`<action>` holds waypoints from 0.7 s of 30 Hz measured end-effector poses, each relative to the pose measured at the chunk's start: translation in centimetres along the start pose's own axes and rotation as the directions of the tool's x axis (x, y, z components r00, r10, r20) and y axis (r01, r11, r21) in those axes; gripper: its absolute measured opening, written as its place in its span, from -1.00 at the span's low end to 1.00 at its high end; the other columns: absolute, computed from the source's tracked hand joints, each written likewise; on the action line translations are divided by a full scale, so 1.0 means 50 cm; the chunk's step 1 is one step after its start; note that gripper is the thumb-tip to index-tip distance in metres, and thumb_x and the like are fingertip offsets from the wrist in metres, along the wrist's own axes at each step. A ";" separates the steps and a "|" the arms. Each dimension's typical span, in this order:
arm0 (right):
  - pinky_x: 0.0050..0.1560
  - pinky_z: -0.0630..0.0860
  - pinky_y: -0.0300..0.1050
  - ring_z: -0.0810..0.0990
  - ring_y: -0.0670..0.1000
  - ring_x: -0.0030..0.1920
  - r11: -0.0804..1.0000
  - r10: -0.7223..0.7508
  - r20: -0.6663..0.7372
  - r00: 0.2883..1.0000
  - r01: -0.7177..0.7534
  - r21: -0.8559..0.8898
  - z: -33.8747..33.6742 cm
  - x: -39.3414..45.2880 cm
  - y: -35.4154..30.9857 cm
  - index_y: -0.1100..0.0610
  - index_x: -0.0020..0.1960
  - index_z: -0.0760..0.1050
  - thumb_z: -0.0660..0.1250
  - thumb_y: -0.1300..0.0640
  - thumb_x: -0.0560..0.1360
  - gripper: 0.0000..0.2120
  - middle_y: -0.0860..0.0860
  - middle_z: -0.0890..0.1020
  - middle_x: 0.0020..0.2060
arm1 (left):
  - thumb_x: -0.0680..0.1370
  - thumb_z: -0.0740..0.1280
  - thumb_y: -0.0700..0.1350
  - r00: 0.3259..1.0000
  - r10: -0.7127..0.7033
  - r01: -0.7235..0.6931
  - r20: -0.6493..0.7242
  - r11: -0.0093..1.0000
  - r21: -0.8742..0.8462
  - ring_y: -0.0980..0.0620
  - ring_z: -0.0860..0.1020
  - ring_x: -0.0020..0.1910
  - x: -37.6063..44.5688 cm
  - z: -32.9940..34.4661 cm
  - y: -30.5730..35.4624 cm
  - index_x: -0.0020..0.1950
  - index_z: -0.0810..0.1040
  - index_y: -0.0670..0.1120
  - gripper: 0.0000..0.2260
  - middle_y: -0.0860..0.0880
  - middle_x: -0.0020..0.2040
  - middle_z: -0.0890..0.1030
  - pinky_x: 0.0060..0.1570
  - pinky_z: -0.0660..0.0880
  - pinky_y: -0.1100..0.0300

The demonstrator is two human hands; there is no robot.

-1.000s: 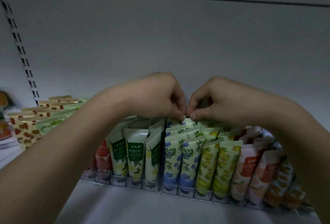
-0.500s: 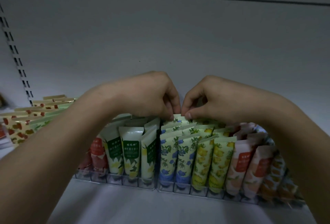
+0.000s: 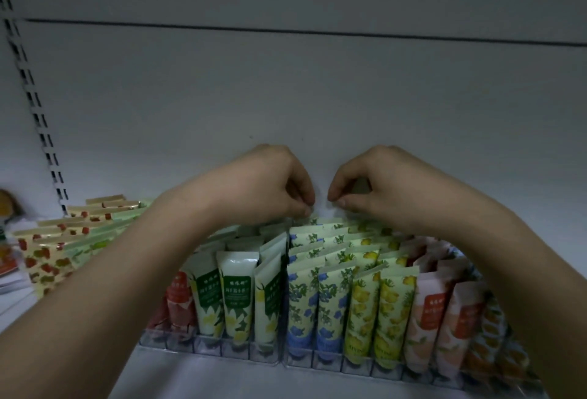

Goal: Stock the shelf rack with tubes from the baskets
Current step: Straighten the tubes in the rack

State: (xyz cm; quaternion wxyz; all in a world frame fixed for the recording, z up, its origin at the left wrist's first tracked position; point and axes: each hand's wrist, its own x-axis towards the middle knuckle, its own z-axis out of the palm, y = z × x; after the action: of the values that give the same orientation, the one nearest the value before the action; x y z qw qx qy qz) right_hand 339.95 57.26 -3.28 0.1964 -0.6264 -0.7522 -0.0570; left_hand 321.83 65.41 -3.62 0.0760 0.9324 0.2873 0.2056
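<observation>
A clear shelf rack (image 3: 327, 363) holds rows of upright tubes: white-and-green tubes (image 3: 236, 297), blue-flower tubes (image 3: 306, 300), yellow-lemon tubes (image 3: 379, 306) and peach tubes (image 3: 444, 316). Both my hands reach over the rows to the back. My left hand (image 3: 266, 182) has curled fingers, and its thumb and forefinger pinch the top corner of the rearmost blue-flower tube (image 3: 313, 220). My right hand (image 3: 378, 185) is curled too, its fingertips just above the tube tops with nothing between them.
A stack of strawberry-print and green packs (image 3: 63, 246) lies on the shelf to the left. The slotted upright (image 3: 38, 119) runs up the back wall at left. The white shelf board (image 3: 197, 379) shows in front of the rack.
The rearmost tube, earlier held high between both hands' fingertips, now sits lower in its row. My right fingertips have come off it and the view has tilted up.
</observation>
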 end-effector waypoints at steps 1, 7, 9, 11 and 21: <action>0.03 0.56 -0.13 0.62 -0.19 -0.10 1.000 0.003 0.013 1.000 -0.003 -0.014 0.002 -0.001 -0.002 -0.11 -0.08 0.65 0.42 0.09 0.46 -0.90 -0.21 0.68 -0.17 | 0.43 0.48 -0.05 1.000 -0.004 0.003 0.005 1.000 0.026 0.42 0.55 -0.27 0.001 0.003 -0.001 -0.07 0.71 0.06 -0.90 0.27 -0.32 0.62 -0.31 0.37 0.59; 0.01 0.57 -0.09 0.62 -0.16 -0.10 0.996 0.026 0.047 0.999 -0.022 -0.086 0.015 -0.004 -0.011 -0.12 -0.07 0.65 0.41 0.05 0.46 -0.91 -0.21 0.68 -0.15 | 0.44 0.46 -0.03 1.000 -0.012 0.012 0.000 0.995 0.103 0.33 0.57 -0.25 0.000 0.011 0.001 -0.06 0.71 0.07 -0.90 0.21 -0.24 0.66 -0.19 0.50 0.37; -0.03 0.57 -0.09 0.62 -0.12 -0.09 0.991 0.031 0.044 0.999 -0.025 -0.130 0.020 -0.004 -0.014 -0.14 -0.07 0.64 0.40 0.04 0.46 -0.90 -0.19 0.67 -0.14 | 0.45 0.45 -0.02 1.000 -0.015 0.014 0.009 0.993 0.113 0.31 0.58 -0.23 0.000 0.014 0.002 -0.06 0.71 0.06 -0.90 0.19 -0.20 0.68 -0.11 0.55 0.27; -0.07 0.55 -0.12 0.61 -0.09 -0.08 0.985 0.032 0.032 0.999 -0.026 -0.170 0.027 -0.004 -0.016 -0.14 -0.06 0.63 0.40 0.03 0.46 -0.90 -0.18 0.66 -0.13 | 0.46 0.44 -0.01 0.999 -0.025 0.021 0.034 0.993 0.114 0.27 0.59 -0.20 0.000 0.019 0.002 -0.04 0.70 0.07 -0.90 0.18 -0.17 0.68 -0.07 0.57 0.20; -0.11 0.55 -0.11 0.61 -0.14 -0.13 0.989 0.034 0.055 0.998 -0.026 -0.147 0.032 -0.001 -0.014 -0.13 -0.06 0.61 0.40 0.06 0.47 -0.90 -0.20 0.66 -0.19 | 0.47 0.44 -0.06 0.998 0.018 -0.024 0.055 0.994 0.107 0.27 0.57 -0.19 0.005 0.029 -0.008 -0.04 0.69 0.11 -0.90 0.22 -0.17 0.66 -0.06 0.53 0.20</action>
State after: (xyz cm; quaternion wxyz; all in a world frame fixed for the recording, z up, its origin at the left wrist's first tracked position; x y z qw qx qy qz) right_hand 338.91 57.58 -4.65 0.1290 -0.6518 -0.7418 -0.0911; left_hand 322.44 65.83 -4.95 0.0313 0.9434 0.2859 0.1652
